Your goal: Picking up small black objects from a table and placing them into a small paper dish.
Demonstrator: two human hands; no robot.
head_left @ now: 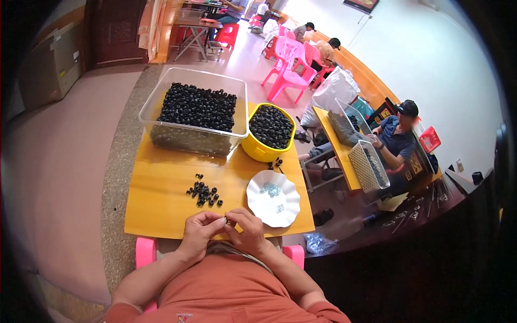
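Close to my body, at the near edge of the yellow wooden table [161,183], both hands meet with fingertips pinched together. Between them is a small black part [226,219], mostly hidden by the fingers. My left hand [200,231] grips it from the left and my right hand [246,230] from the right. Just beyond my left hand lies a loose pile of small round black parts [202,194]. To the right of my right hand sits a white scalloped plate [288,204] with two little heaps of tiny clear pieces [270,189].
A large clear plastic bin [188,141] of black parts stands at the table's far side. Beside it is a yellow tub [261,152], also full, with a few parts [276,163] near its base. At right, a co-worker [399,134] sits at another table with baskets. Pink chairs [291,64] stand beyond.
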